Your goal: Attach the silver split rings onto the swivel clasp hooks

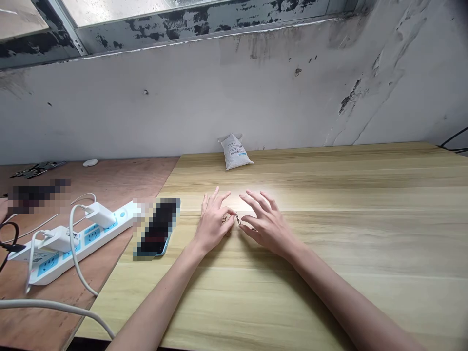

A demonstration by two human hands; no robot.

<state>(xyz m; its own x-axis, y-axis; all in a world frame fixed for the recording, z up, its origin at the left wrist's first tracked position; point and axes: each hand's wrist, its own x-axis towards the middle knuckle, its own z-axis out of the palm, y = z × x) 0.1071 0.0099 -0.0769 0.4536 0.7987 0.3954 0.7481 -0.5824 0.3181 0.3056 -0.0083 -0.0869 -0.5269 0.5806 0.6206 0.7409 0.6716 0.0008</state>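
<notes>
Bare forearms (157,304) lead to a left hand (214,226) with thumb and forefinger closed in a tight pinch on a small metal chain (238,219), at twelve o'clock from the wrists, on a pale wood-grain tabletop (329,297); the right hand (266,226) has its fingers spread, thumb just beside the chain, any grip impossible to confirm.

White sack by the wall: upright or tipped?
Upright, with a slight lean: the white sack stands on its lower end on the wooden desk, with its top end pointing up.

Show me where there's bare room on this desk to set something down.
Bare light-wood tabletop lies right of the right hand and beyond the left hand, up to the white printed sack. Crowded: left, around the white power strip and dark phone.
</notes>
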